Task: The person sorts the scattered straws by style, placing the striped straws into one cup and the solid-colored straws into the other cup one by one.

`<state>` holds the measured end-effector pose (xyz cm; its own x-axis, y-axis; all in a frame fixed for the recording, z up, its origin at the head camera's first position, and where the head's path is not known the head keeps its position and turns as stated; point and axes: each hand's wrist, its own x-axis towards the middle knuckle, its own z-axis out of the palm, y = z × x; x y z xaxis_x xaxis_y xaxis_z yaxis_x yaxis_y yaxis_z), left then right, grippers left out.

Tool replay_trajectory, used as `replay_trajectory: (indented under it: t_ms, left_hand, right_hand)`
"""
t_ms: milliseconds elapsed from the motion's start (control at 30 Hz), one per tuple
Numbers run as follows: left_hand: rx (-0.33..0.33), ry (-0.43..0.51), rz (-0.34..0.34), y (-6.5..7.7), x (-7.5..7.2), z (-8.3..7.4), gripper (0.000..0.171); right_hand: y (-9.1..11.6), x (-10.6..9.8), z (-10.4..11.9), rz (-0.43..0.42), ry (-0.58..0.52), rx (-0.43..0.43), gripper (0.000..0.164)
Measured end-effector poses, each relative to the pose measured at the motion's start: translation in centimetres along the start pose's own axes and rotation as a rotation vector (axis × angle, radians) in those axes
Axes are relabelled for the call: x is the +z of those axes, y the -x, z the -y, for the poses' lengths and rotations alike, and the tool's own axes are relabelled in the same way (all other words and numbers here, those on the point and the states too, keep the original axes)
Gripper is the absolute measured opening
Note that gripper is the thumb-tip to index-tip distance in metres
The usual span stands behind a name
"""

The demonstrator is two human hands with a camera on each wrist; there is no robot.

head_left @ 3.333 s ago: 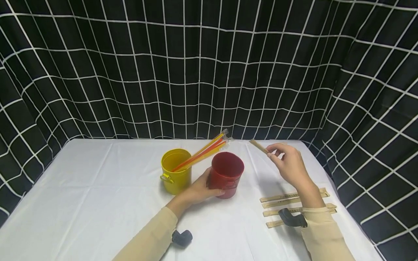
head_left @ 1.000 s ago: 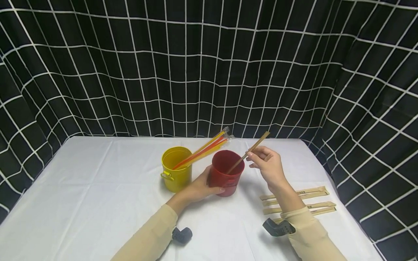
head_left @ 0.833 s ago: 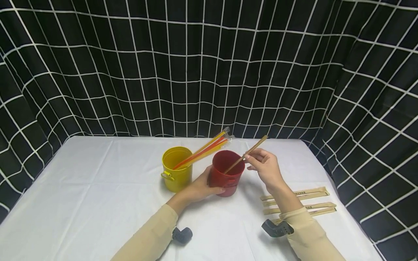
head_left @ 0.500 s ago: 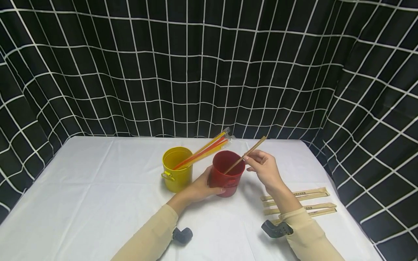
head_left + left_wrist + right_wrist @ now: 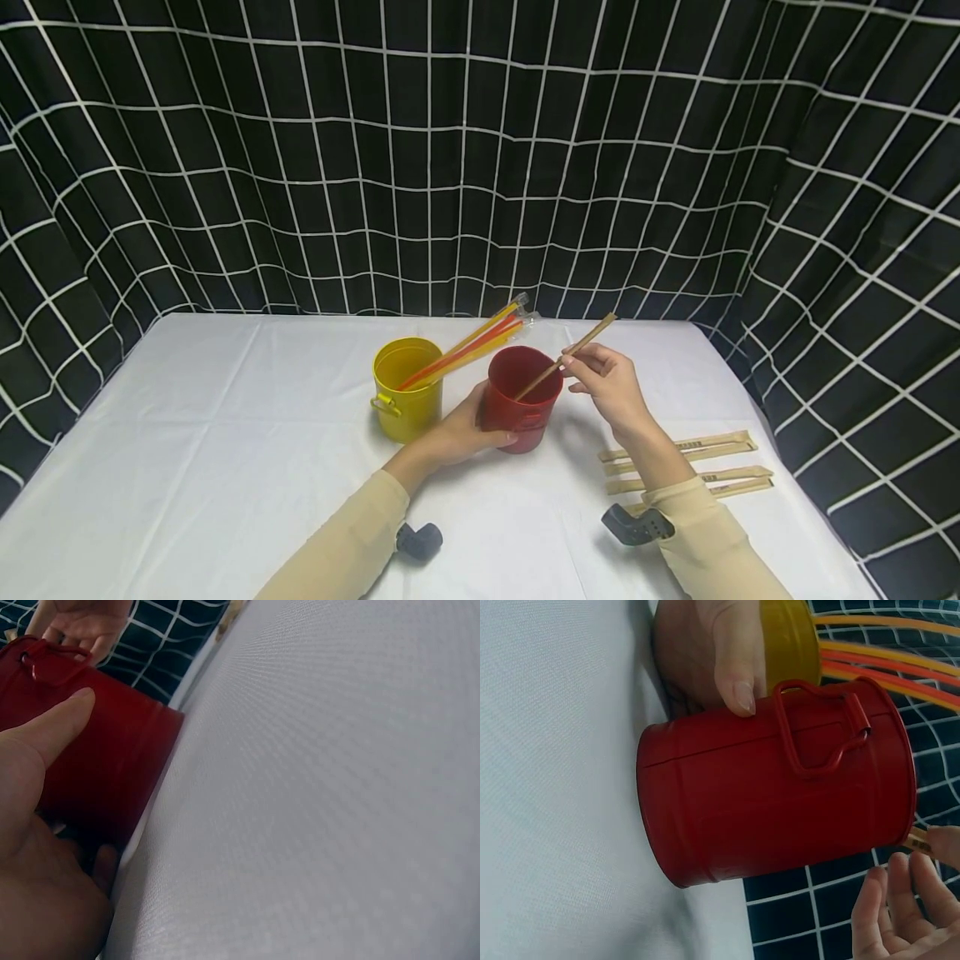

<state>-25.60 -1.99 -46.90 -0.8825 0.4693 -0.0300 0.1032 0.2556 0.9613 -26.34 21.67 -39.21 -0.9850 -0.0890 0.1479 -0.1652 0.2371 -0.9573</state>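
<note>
My left hand (image 5: 453, 435) grips the red metal bucket (image 5: 519, 421) low on its side, thumb across the front. In the right wrist view the bucket's wire handle (image 5: 817, 761) hangs on its wall. Pinched between thumb and fingers of my right hand (image 5: 613, 390), a slim brown paper-wrapped stick (image 5: 588, 337) slants over the rim, its lower end inside the bucket. Whether it touches the bottom, I cannot tell. To the left stands a yellow metal bucket (image 5: 408, 417), where orange and yellow straws (image 5: 468, 352) in clear wrap lean out to the right.
Several more brown paper-wrapped sticks (image 5: 731, 475) lie side by side on the right of the white-covered table (image 5: 225, 467), partly under my right forearm. A black cloth with a white grid (image 5: 420, 158) hangs behind and around the table.
My right hand has come left from beyond the red bucket, tipping the stick so its lower end sits inside. In the last half second it barely shifts. The left hand keeps its grip.
</note>
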Motion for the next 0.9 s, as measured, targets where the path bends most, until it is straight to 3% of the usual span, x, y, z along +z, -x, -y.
replay_trajectory:
  t_ms: [167, 433, 667, 900]
  left_hand:
    - [-0.002, -0.008, -0.003, 0.1, -0.1, -0.1, 0.093]
    - [-0.018, -0.015, -0.005, 0.2, -0.2, -0.1, 0.092]
    - [-0.015, -0.008, -0.001, 0.1, 0.1, 0.1, 0.094]
    - [-0.016, -0.023, -0.011, 0.0, 0.2, 0.1, 0.093]
  right_hand:
    - [0.0, -0.2, 0.1, 0.019, 0.002, -0.014, 0.036]
    - [-0.2, -1.9, 0.9, 0.142, 0.11, 0.006, 0.043]
    - [0.3, -5.1, 1.3, 0.194, 0.17, 0.013, 0.048]
    - [0.9, -9.1, -0.5, 0.282, 0.224, -0.042, 0.043]
